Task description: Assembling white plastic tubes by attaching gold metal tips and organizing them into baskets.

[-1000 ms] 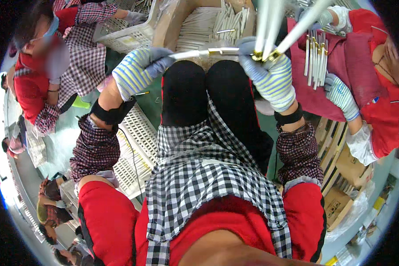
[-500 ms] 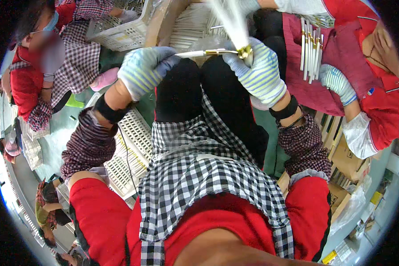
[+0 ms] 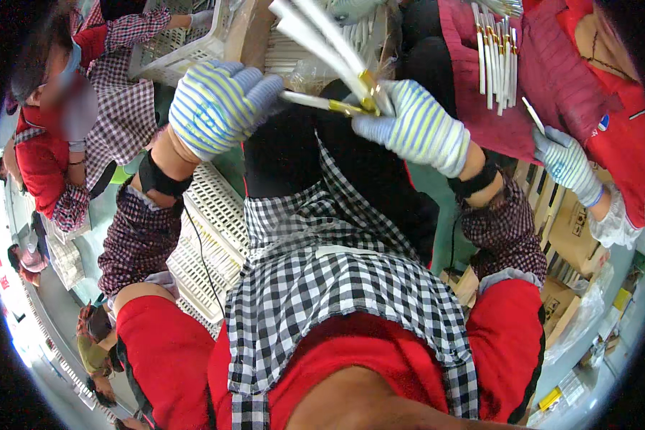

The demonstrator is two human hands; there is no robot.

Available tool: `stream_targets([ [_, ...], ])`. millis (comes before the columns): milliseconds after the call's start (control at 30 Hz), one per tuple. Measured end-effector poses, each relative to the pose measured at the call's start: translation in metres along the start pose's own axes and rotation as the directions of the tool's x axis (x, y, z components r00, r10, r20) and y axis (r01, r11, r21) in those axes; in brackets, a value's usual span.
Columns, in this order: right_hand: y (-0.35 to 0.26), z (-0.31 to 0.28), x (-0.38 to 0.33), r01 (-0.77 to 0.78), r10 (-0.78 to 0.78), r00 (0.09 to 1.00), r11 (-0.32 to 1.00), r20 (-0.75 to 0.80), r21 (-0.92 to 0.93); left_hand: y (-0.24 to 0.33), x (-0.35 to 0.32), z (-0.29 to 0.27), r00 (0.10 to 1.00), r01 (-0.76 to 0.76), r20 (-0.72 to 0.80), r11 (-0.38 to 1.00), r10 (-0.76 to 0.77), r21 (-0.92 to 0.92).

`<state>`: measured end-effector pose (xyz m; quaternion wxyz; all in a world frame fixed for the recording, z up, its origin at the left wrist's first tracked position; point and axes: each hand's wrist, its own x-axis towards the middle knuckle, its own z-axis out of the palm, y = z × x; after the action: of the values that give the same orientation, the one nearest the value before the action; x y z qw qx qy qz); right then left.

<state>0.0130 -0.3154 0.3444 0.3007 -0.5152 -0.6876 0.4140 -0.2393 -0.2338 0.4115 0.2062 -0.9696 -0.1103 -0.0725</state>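
Note:
My right hand [image 3: 419, 129], in a striped knit glove, is closed around a small bunch of white sticks with gold-coloured bands [image 3: 330, 46]. Their long white ends fan up and to the left. One more white stick with a gold band [image 3: 312, 100] lies nearly level, its banded end at my right fingers. The other end of that stick reaches the fingertips of my left hand [image 3: 218, 107], gloved alike. Those fingertips are blurred, so I cannot tell whether they grip it. Both hands are above my knees.
Beyond my knees is a box [image 3: 247, 36] of white sticks. White plastic baskets stand at the upper left [image 3: 183, 43] and beside my left leg [image 3: 208, 251]. At right, a co-worker's gloved hand [image 3: 570, 161] holds a stick near a bundle of banded sticks [image 3: 496, 64] on a dark red cloth.
My left hand has moved left and up, toward the stick's end. The bunch in my right hand has tilted left. The co-worker's hand at right has lowered and now holds a stick.

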Motion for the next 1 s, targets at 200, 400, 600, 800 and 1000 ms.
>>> stream_targets([
  [200, 0.008, 0.006, -0.010, 0.076, -0.046, 0.985, 0.982, -0.169, 0.172, 0.001, 0.036, -0.028, 0.925, 0.094, -0.375, 0.992, -0.057, 0.083],
  [400, 0.013, 0.024, -0.025, 0.293, 0.225, 0.802, 0.660, -0.554, 0.692, -0.042, 0.034, 0.014, 0.766, 0.330, -0.387, 0.830, -0.514, -0.449],
  [600, 0.025, 0.054, -0.013, 0.304, 0.272, 0.811, 0.561, -0.519, 0.770, -0.060, -0.002, 0.107, 0.724, 0.551, 0.306, 0.252, -0.618, -0.796],
  [800, -0.020, 0.025, 0.026, -0.098, 0.435, 0.861, 0.651, -0.264, 0.753, -0.055, -0.009, 0.091, 0.838, 0.529, 0.479, 0.174, -0.263, -0.830],
  [1000, -0.063, 0.026, 0.069, -0.444, 0.287, 0.895, 0.633, 0.340, 0.635, -0.023, 0.000, 0.050, 0.934, 0.112, 0.295, -0.620, -0.201, -0.777],
])
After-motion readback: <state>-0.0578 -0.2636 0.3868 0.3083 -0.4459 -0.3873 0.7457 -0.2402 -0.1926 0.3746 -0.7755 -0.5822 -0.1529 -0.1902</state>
